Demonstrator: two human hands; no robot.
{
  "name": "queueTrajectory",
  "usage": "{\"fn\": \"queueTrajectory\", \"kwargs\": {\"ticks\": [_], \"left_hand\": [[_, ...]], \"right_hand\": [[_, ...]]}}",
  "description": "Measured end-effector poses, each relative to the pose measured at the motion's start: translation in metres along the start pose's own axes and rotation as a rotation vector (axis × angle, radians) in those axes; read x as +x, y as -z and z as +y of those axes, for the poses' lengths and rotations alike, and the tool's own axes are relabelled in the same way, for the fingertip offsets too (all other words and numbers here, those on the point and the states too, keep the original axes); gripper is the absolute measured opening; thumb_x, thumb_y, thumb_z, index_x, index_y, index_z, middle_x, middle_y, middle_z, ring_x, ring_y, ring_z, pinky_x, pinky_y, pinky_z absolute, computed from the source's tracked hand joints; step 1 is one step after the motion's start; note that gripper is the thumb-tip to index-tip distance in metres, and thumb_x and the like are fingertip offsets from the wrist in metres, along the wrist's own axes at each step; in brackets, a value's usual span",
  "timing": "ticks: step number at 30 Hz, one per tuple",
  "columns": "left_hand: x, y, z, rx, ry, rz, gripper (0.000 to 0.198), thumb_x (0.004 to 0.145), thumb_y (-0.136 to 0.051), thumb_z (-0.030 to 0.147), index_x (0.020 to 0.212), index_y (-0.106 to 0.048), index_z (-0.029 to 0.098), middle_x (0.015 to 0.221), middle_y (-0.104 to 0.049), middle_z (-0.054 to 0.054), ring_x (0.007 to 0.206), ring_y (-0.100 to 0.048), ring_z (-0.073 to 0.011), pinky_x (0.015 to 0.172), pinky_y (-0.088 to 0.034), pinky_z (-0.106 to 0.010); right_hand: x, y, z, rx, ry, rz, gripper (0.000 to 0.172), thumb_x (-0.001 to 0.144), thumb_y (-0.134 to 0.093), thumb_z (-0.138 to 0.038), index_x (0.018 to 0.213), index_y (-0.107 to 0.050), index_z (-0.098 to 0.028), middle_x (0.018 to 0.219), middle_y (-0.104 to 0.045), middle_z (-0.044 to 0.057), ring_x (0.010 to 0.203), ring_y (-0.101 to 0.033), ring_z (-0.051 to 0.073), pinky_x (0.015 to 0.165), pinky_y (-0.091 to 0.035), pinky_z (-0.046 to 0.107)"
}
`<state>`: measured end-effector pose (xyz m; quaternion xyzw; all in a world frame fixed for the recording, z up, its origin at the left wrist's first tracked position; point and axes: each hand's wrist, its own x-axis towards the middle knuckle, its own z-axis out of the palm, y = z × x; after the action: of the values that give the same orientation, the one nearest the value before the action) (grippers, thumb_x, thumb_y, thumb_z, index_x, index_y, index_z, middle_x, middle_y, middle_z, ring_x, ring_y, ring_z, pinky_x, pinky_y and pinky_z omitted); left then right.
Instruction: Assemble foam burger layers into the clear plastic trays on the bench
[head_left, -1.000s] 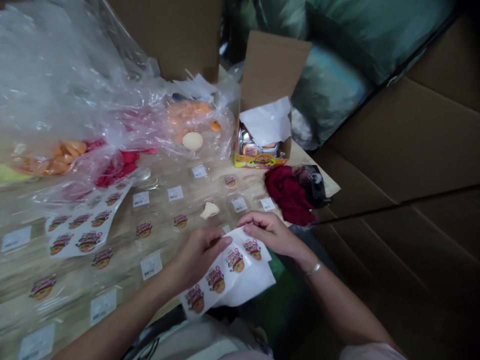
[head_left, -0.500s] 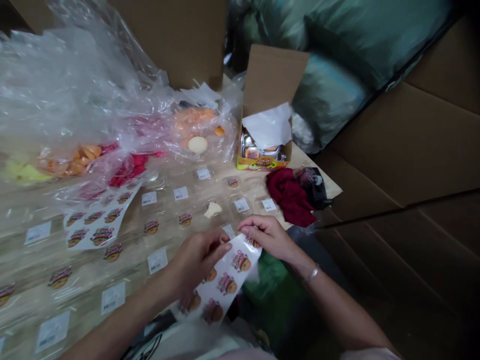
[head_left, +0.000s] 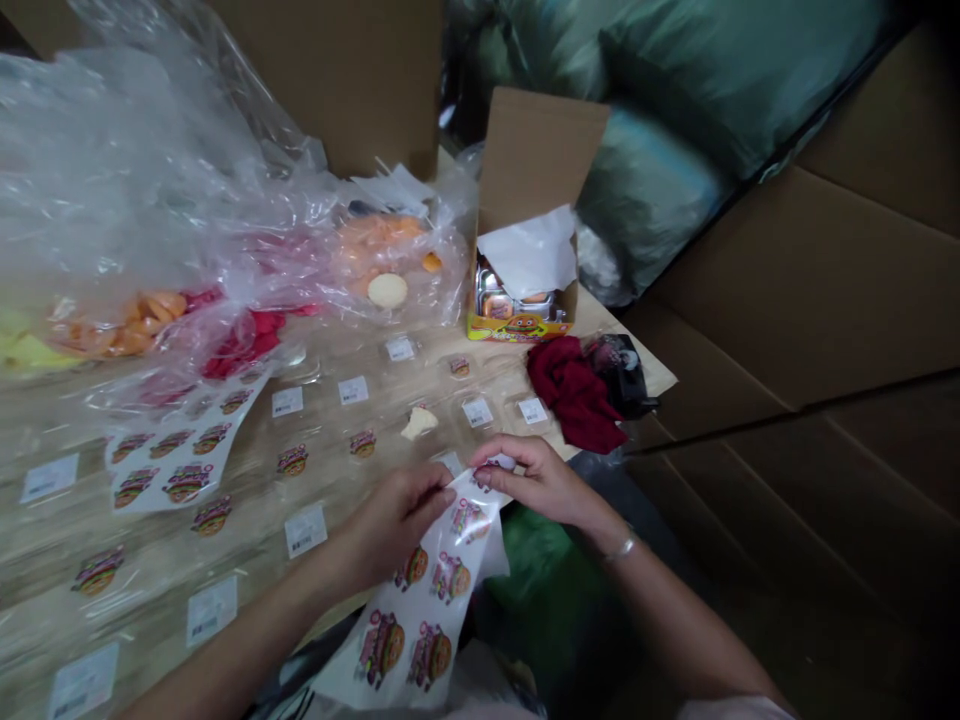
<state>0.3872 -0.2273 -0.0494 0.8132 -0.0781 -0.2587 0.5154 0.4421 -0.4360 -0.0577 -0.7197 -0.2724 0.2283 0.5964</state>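
Observation:
My left hand [head_left: 394, 520] pinches the upper edge of a white sticker sheet [head_left: 420, 610] printed with several burger stickers; the sheet hangs down over the table's near edge. My right hand [head_left: 536, 480] pinches the sheet's top corner, fingertips closed on a burger sticker there. Both hands hover at the front edge of the wooden table [head_left: 247, 560], which is covered with clear bags bearing burger stickers and barcode labels. A second sticker sheet [head_left: 180, 455] lies to the left.
Crumpled clear plastic bags [head_left: 172, 220] with orange and red toy pieces fill the back left. A small open box [head_left: 525, 300] with white paper stands behind a dark red cloth [head_left: 574, 390] and a black object [head_left: 626, 370]. Large cardboard panels [head_left: 810, 280] rise on the right.
The sticker sheet has turned from lying flat across my lap to hanging downward. My right hand's fingers have curled onto the sheet's top corner, and the hands have drawn closer together.

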Motion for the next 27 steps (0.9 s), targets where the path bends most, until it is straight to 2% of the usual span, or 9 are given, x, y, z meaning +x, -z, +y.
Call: {"fn": "queueTrajectory", "kwargs": {"ticks": [6,8,10,13,15,17,19,22,27], "left_hand": [[0.007,0.001,-0.004,0.1,0.052,-0.009,0.029,0.088,-0.038,0.038,0.067,-0.044,0.019,0.06,-0.034,0.005,0.056,-0.032,-0.0105,0.053,-0.026,-0.025],[0.007,0.0,-0.005,0.214,0.064,-0.036,0.027,0.088,-0.039,0.033,0.065,-0.043,0.019,0.059,-0.04,0.004,0.056,-0.037,-0.0111,0.054,-0.029,-0.025],[0.008,-0.002,-0.001,0.319,0.031,-0.046,0.026,0.088,-0.039,0.028,0.065,-0.046,0.019,0.062,-0.05,0.002,0.059,-0.046,-0.0129,0.057,-0.034,-0.026],[0.022,-0.006,0.012,0.421,-0.208,-0.041,0.023,0.089,-0.04,0.025,0.073,-0.054,0.018,0.095,-0.067,-0.008,0.088,-0.061,-0.0187,0.077,-0.046,-0.032],[0.043,-0.009,0.02,0.518,-0.401,-0.055,0.019,0.088,-0.044,0.022,0.078,-0.059,0.017,0.132,-0.056,-0.013,0.122,-0.051,-0.0257,0.101,-0.039,-0.043],[0.071,-0.012,0.022,0.633,-0.479,-0.075,0.016,0.085,-0.048,0.019,0.082,-0.063,0.016,0.153,-0.034,-0.011,0.141,-0.028,-0.0327,0.112,-0.022,-0.057],[0.098,-0.016,0.018,0.693,-0.455,-0.126,0.018,0.083,-0.048,0.017,0.086,-0.066,0.017,0.157,-0.025,-0.009,0.144,-0.016,-0.037,0.11,-0.013,-0.066],[0.123,-0.02,0.005,0.734,-0.404,-0.183,0.024,0.082,-0.048,0.015,0.093,-0.069,0.018,0.157,-0.026,-0.007,0.145,-0.01,-0.0398,0.108,-0.009,-0.072],[0.127,-0.024,-0.012,0.777,-0.423,-0.159,0.023,0.083,-0.048,0.017,0.091,-0.069,0.018,0.158,-0.023,-0.004,0.145,-0.009,-0.0377,0.109,-0.006,-0.069]], "right_hand": [[-0.001,0.005,-0.003,-0.155,0.209,0.067,0.005,0.084,-0.066,-0.019,0.083,-0.071,-0.019,0.11,-0.058,0.007,0.105,-0.056,0.018,0.087,-0.046,0.03],[-0.004,0.012,0.001,-0.054,0.237,0.11,0.002,0.081,-0.071,-0.021,0.079,-0.072,-0.021,0.102,-0.061,0.005,0.098,-0.059,0.016,0.082,-0.047,0.03],[-0.004,0.027,0.009,0.118,0.241,0.229,0.003,0.078,-0.074,-0.024,0.077,-0.071,-0.023,0.085,-0.063,0.002,0.081,-0.06,0.014,0.072,-0.049,0.027],[0.006,0.059,0.029,0.261,0.144,0.466,0.01,0.076,-0.075,-0.028,0.082,-0.07,-0.023,0.074,-0.062,-0.001,0.066,-0.057,0.011,0.06,-0.046,0.023],[0.019,0.081,0.043,0.247,0.053,0.54,0.022,0.073,-0.077,-0.03,0.092,-0.069,-0.022,0.074,-0.063,-0.002,0.065,-0.057,0.01,0.06,-0.045,0.022],[0.037,0.098,0.055,0.201,-0.007,0.539,0.034,0.07,-0.077,-0.031,0.101,-0.067,-0.02,0.075,-0.063,-0.002,0.066,-0.058,0.01,0.062,-0.045,0.022],[0.056,0.109,0.064,0.136,-0.035,0.517,0.038,0.068,-0.076,-0.032,0.101,-0.065,-0.016,0.074,-0.063,-0.002,0.066,-0.058,0.011,0.065,-0.045,0.024],[0.08,0.117,0.075,0.028,-0.053,0.481,0.032,0.067,-0.073,-0.031,0.093,-0.065,-0.014,0.072,-0.063,-0.001,0.066,-0.057,0.012,0.067,-0.045,0.026],[0.1,0.123,0.088,-0.073,-0.094,0.413,0.022,0.067,-0.069,-0.025,0.085,-0.064,-0.014,0.072,-0.064,-0.001,0.066,-0.056,0.013,0.069,-0.045,0.026]]}}
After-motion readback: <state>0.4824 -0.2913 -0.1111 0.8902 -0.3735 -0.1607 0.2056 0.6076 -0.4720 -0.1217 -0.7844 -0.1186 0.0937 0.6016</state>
